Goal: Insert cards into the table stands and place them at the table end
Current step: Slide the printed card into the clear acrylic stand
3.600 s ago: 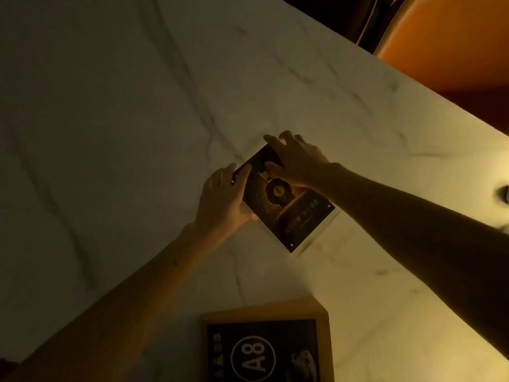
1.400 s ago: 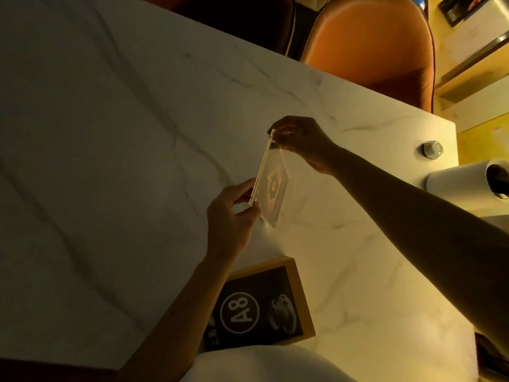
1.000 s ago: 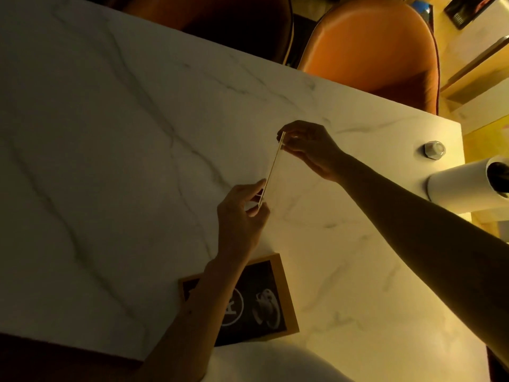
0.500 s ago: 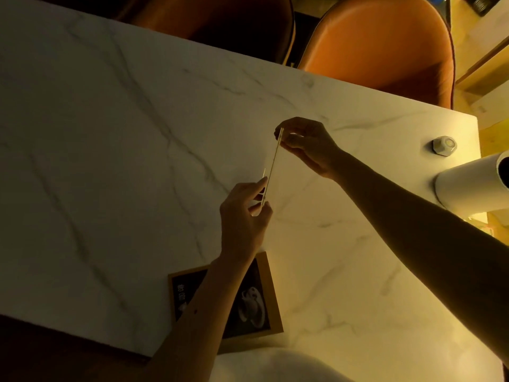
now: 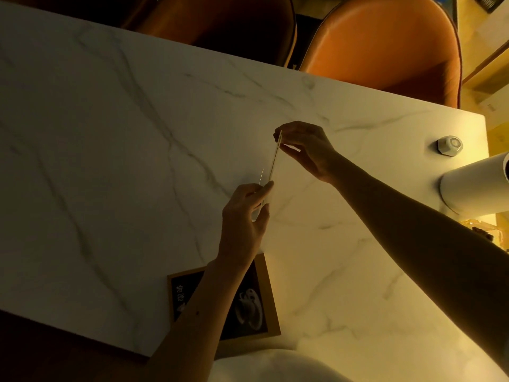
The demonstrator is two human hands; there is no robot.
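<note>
Pinching the upright table stand point(image 5: 274, 158) edge-on, left hand point(image 5: 243, 216) and right hand point(image 5: 305, 147) fingers clamped on its ends.

Both forearms are bare from the lower edge of the picture up to the wrists, with no sleeve, watch, bracelet or ring to be seen. The left hand point(image 5: 246, 216) is slim, its fingers point(image 5: 265, 188) long, and the left forearm carries a small dark speck, like a mole. The right hand point(image 5: 308, 150) sits on a broader forearm. At the bottom edge a pale, rounded piece of clothing point(image 5: 278, 366) shows.
</note>
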